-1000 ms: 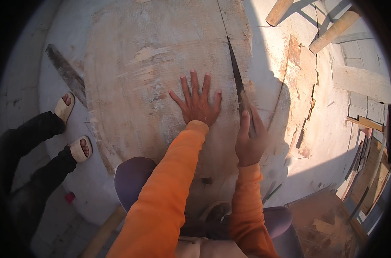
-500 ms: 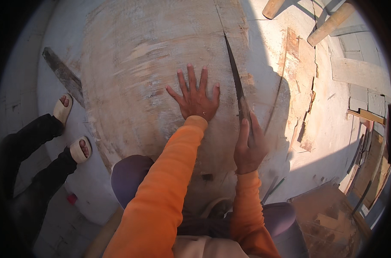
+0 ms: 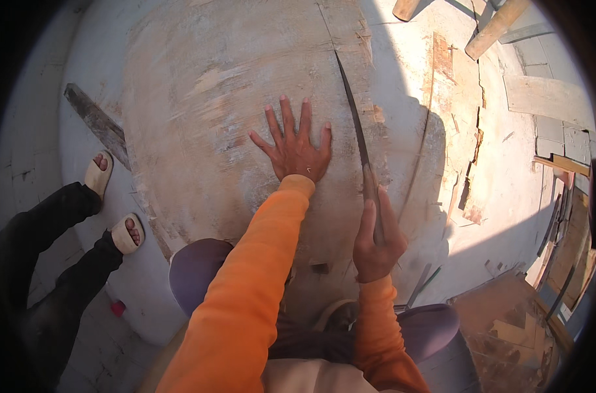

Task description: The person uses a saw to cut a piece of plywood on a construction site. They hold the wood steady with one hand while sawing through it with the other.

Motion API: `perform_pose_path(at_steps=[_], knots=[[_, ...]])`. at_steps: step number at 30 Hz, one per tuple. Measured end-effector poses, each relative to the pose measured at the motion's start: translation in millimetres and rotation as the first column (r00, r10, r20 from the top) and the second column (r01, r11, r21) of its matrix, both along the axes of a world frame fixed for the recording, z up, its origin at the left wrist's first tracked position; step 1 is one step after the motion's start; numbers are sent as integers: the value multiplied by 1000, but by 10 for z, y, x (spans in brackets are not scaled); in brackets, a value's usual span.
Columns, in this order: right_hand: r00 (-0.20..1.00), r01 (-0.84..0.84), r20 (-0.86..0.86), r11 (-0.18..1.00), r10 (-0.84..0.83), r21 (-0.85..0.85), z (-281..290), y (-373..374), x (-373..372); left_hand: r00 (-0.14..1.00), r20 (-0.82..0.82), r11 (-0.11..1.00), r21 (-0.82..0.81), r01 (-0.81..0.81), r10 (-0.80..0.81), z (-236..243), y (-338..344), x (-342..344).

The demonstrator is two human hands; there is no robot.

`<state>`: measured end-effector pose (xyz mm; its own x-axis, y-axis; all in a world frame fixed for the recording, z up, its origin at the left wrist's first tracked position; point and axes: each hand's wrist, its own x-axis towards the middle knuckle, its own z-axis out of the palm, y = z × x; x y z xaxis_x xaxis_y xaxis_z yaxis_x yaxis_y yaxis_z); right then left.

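Note:
A worn plywood sheet (image 3: 186, 72) lies flat in front of me, its surface scuffed and flaking. My left hand (image 3: 297, 147) presses on it with fingers spread and holds nothing. To the right, my right hand (image 3: 379, 242) is wrapped round the handle of a handsaw (image 3: 354, 108). The dark, narrow blade points away from me and lies along a cut near the sheet's right edge. A thin line continues beyond the blade's tip toward the far edge. My palm and fingers hide part of the handle.
At left stands another person in dark trousers and light sandals (image 3: 128, 234), beside a weathered board (image 3: 98, 121). Wooden legs (image 3: 496, 29) rise at the far right. Scrap wood (image 3: 570, 242) and a brown panel (image 3: 501, 321) lie at right. A cracked strip (image 3: 471, 167) runs along the sunlit floor.
My right hand has drawn the handsaw slightly back toward me, and more of the handle shows. The left hand stays flat on the sheet. The whole view has shifted a little.

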<state>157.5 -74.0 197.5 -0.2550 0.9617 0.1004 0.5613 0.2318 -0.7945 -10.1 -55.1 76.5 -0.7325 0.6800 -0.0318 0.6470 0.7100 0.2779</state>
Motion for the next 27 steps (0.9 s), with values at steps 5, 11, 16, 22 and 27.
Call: perform_pose_path(at_steps=[5,11,16,22,27], knots=[[987,23,160,994,-6,-104,465,-915,905,1000,-21,1000,13,3,-2,-6,7,0],[998,3,-58,999,-5,-42,-180,444,-104,1000,2,999,50,17,-17,25,80,80],[994,6,106,999,-1,-49,328,-649,603,999,-40,1000,21,-2,3,-33,-23,-34],[1000,-9,18,1000,9,-9,2,-39,190,1000,-11,998,67,21,-20,-23,49,54],[1000,-8,-30,1000,8,-1,-152,358,-141,1000,-11,1000,20,7,-7,3,23,48]])
